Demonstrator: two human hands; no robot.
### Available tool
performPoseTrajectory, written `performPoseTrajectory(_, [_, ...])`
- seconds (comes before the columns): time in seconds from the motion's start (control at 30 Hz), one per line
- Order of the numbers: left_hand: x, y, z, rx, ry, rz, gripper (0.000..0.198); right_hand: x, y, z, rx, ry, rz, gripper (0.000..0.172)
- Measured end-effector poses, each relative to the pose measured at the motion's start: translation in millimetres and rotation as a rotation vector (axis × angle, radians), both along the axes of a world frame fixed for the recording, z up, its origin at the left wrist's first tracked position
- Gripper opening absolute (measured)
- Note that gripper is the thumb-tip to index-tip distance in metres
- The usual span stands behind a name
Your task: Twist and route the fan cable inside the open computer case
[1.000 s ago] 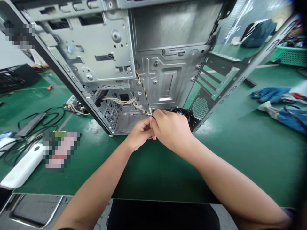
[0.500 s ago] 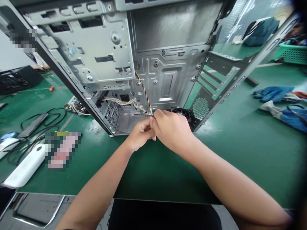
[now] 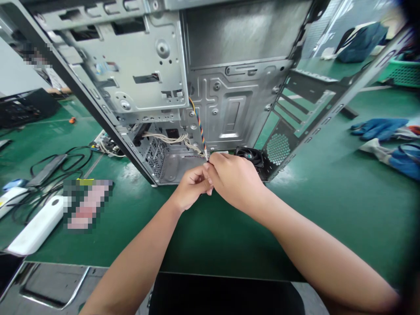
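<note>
An open metal computer case (image 3: 157,87) stands upright on the green table (image 3: 229,236). From its drive bay hangs a twisted multicoloured cable (image 3: 200,124) with a pale end. My left hand (image 3: 193,186) and my right hand (image 3: 234,179) meet at the lower end of this cable, fingers pinched together in front of the case opening. The cable's tip is hidden between the fingers. Pale wires (image 3: 170,139) run across the case behind my hands. A black fan (image 3: 249,155) sits at the case bottom, just beyond my right hand.
At left lie a white power strip (image 3: 37,225), black cables (image 3: 77,153) and a pixelated flat item (image 3: 90,203). Blue gloves (image 3: 380,129) lie at right, near a green basket (image 3: 402,72). A dark box (image 3: 28,107) stands at the far left.
The view has shifted slightly, so the case appears a little farther right. More of the fan shows beside my right hand. Both hands stay together at the cable end.
</note>
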State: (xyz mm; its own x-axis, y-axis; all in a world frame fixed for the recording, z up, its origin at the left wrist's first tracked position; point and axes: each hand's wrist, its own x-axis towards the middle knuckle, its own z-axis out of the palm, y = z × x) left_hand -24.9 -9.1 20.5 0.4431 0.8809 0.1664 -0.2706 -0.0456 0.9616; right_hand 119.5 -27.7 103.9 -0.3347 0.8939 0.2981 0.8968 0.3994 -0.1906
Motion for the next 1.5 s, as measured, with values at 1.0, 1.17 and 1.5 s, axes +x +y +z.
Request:
performPoseTrajectory(1.0, [3.6,-4.8,0.4,0.035,-0.031,0.051,0.026,0.4,-0.6,0.4,-0.021,0.113,-0.012,0.023])
performPoseTrajectory(1.17, [4.7,-6.0,1.4,0.034,-0.023,0.072,0.027,-0.2,-0.6,0.2,-0.008,0.135,-0.008,0.023])
performPoseTrajectory(1.5, [0.1,-5.4,-1.4,-0.002,-0.028,-0.043,0.031,-2.6,2.1,-0.7,-0.022,0.010,0.006,0.023])
